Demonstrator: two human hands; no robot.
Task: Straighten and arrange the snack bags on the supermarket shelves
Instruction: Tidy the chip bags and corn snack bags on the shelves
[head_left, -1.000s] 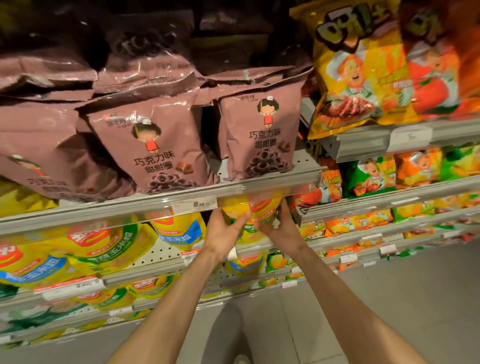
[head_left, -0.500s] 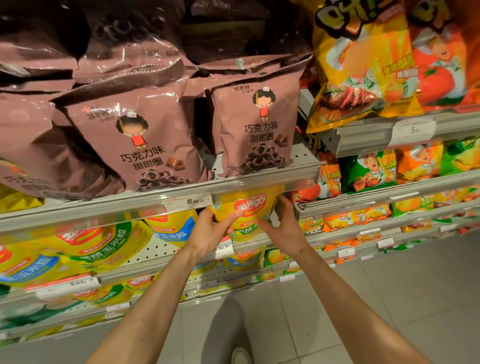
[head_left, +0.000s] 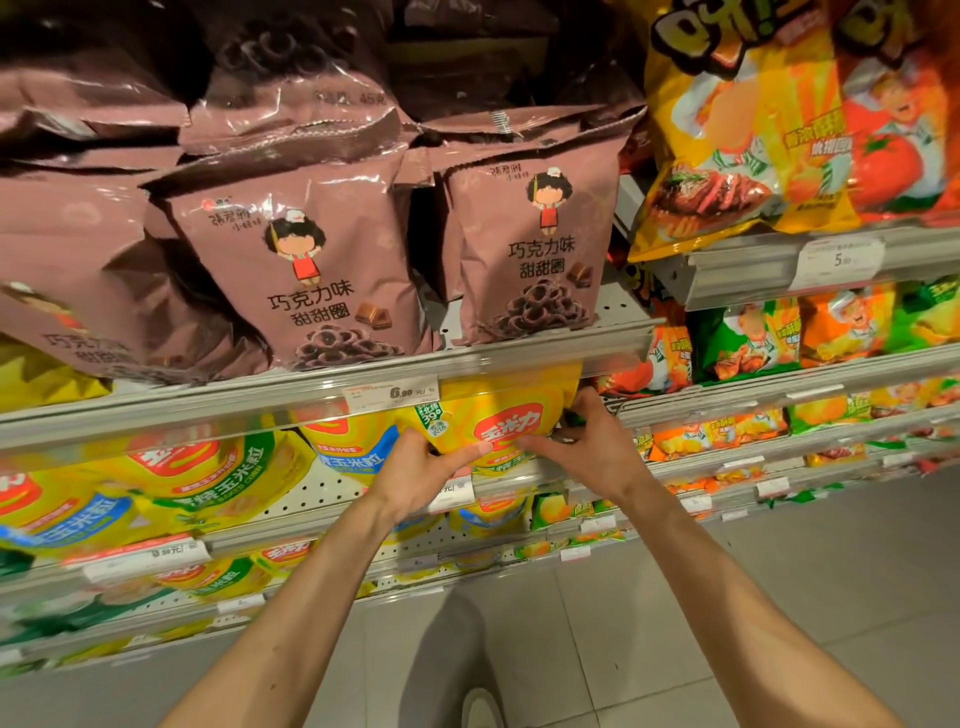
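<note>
1. Yellow foil is filling the middle of the head view: a yellow corn-snack bag (head_left: 501, 415) is sitting just under the lip of the grey shelf rail (head_left: 311, 397), on the second shelf, right of centre in the frame.

2. Compared with a second ago, the bag is showing far more of its face. Its red logo, earlier half hidden behind the rail and tilted, is now turning forward and reading almost square. I judge the straightening of this one bag to be nearly done, with only the final settling left.

3. Both hands are holding the bag between them. The left hand (head_left: 423, 475) is gripping its lower left edge, thumb lying across the front below the logo. The right hand (head_left: 589, 449) is curling round its right edge, fingers tucked behind; how far they reach behind is hidden.

4. The bag is looking puffy and glossy, with a small green-and-white roundel at its upper left. Its top edge is disappearing behind the rail and the price tag (head_left: 392, 395).

5. To the left, sibling yellow bags (head_left: 213, 473) are leaning at mixed angles on the same shelf, so more tidying is likely waiting there.

6. Above, the brown chocolate-ring bags (head_left: 306, 270) are standing fairly upright in the upper left and centre of the frame.
</note>
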